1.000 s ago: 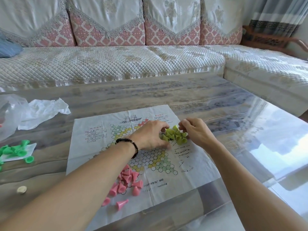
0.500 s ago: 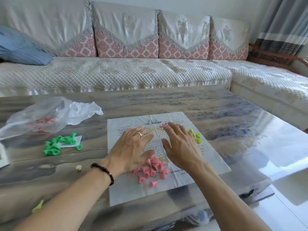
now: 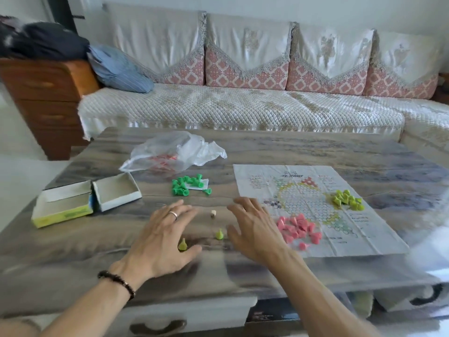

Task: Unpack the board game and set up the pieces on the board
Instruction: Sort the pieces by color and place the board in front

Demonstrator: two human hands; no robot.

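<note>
A paper game board [image 3: 379, 229] lies flat on the table at the right. On it sit a heap of pink cone pieces [image 3: 300, 227] and a heap of yellow-green pieces [image 3: 346, 199]. Two stray yellow-green pieces lie on the bare table: one [image 3: 182, 244] beside my left thumb, the other [image 3: 219, 234] between my hands. A small cream die [image 3: 213, 213] sits just beyond them. My left hand [image 3: 162, 237] and my right hand [image 3: 255, 229] hover palm down over the table with fingers spread, holding nothing.
A pile of green pieces [image 3: 185, 184] lies on a small card mid-table. Behind it is a clear plastic bag [image 3: 175, 152] with red pieces inside. An opened game box [image 3: 85, 198] stands at the left. A sofa [image 3: 243, 108] runs along the far side.
Both hands have left the yellow-green heap on the board and moved left onto the bare table. The view has swung left, bringing the box into sight.
</note>
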